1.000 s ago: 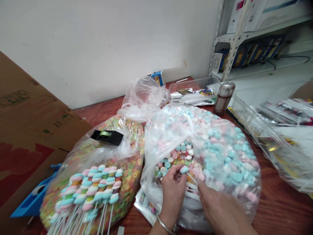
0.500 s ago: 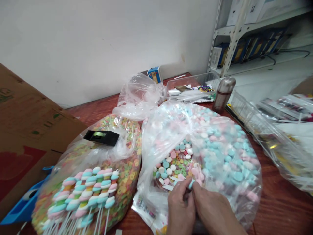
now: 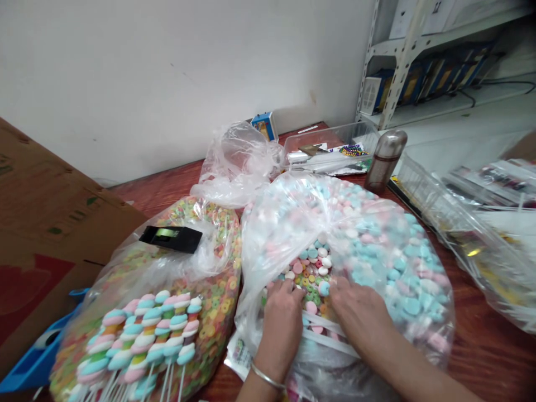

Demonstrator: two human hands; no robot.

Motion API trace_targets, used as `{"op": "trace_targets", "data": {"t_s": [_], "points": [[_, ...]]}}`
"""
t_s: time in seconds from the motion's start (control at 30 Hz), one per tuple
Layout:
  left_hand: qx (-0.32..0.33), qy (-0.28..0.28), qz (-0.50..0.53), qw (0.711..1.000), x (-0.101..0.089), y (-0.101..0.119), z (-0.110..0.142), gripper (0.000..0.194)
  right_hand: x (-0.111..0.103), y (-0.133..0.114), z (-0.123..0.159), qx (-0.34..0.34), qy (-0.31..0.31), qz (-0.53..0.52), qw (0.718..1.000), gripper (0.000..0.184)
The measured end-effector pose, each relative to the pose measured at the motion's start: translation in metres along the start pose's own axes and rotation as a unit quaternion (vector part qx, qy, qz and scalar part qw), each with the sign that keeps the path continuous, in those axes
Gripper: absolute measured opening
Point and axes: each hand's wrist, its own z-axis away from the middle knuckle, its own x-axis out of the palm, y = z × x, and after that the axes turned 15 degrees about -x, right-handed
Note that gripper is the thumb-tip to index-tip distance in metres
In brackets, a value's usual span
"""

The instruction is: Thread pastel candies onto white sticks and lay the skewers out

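Note:
My left hand (image 3: 282,315), with a bangle on the wrist, is at the near left of an opening in a clear plastic bag (image 3: 372,223) of pastel marshmallows. Its fingers are bent down among the candies, and their tips are hidden. At the right edge of the opening, my right hand (image 3: 362,310) has its fingers drawn together; whatever they grip is hidden. A blue-and-white marshmallow (image 3: 324,288) lies right by its fingertips. Ring-shaped gummies (image 3: 310,279) and marshmallows fill the opening between my hands. White sticks (image 3: 329,340) lie across its near side.
Finished marshmallow skewers (image 3: 144,335) lie on a bag of ring gummies (image 3: 221,290) at left, with a black holder (image 3: 171,237) above them. A cardboard box (image 3: 54,240) and blue tray (image 3: 39,357) flank it. Behind stand a flask (image 3: 385,162) and clear bin (image 3: 330,142); another bin (image 3: 452,223) is right.
My hands were together over the near side of the opening, with a blue marshmallow at the fingertips. Now they are apart and farther forward, the left hand moved left into the candies.

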Motion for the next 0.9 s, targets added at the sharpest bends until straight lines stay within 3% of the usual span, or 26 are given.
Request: {"op": "trace_targets", "data": {"t_s": [0.17, 0.3, 0.37, 0.47, 0.53, 0.57, 0.77, 0.83, 0.9], "points": [[0.011, 0.006, 0.014, 1.0, 0.005, -0.002, 0.003, 0.019, -0.005, -0.006, -0.017, -0.057, -0.019, 0.011, 0.998, 0.015], [-0.03, 0.01, 0.157, 0.987, 0.003, -0.007, 0.0, 0.019, -0.007, -0.005, -0.026, -0.066, -0.04, -0.007, 0.997, 0.007], [-0.108, -0.021, 0.284, 0.953, 0.004, -0.01, -0.002, 0.015, -0.008, 0.001, -0.023, -0.056, -0.044, -0.026, 0.997, 0.009], [-0.264, -0.125, 0.481, 0.826, 0.004, -0.014, -0.005, 0.018, -0.005, 0.014, -0.012, -0.041, -0.039, -0.057, 0.997, 0.018], [-0.325, -0.167, 0.558, 0.746, 0.003, -0.013, -0.006, 0.026, -0.001, 0.019, -0.002, -0.022, -0.031, -0.095, 0.995, 0.02], [-0.339, -0.17, 0.579, 0.722, 0.002, -0.012, -0.006, 0.029, 0.002, 0.021, 0.002, -0.01, -0.027, -0.12, 0.992, 0.021], [-0.351, -0.163, 0.655, 0.649, -0.002, 0.004, -0.004, 0.038, 0.013, 0.016, 0.015, 0.014, -0.005, -0.188, 0.982, 0.03], [-0.347, -0.159, 0.665, 0.642, -0.001, 0.005, -0.004, 0.039, 0.014, 0.015, 0.017, 0.016, -0.002, -0.177, 0.984, 0.03], [-0.346, -0.144, 0.657, 0.654, 0.001, 0.003, -0.003, 0.038, 0.014, 0.015, 0.018, 0.02, -0.001, -0.149, 0.989, 0.03]]}}
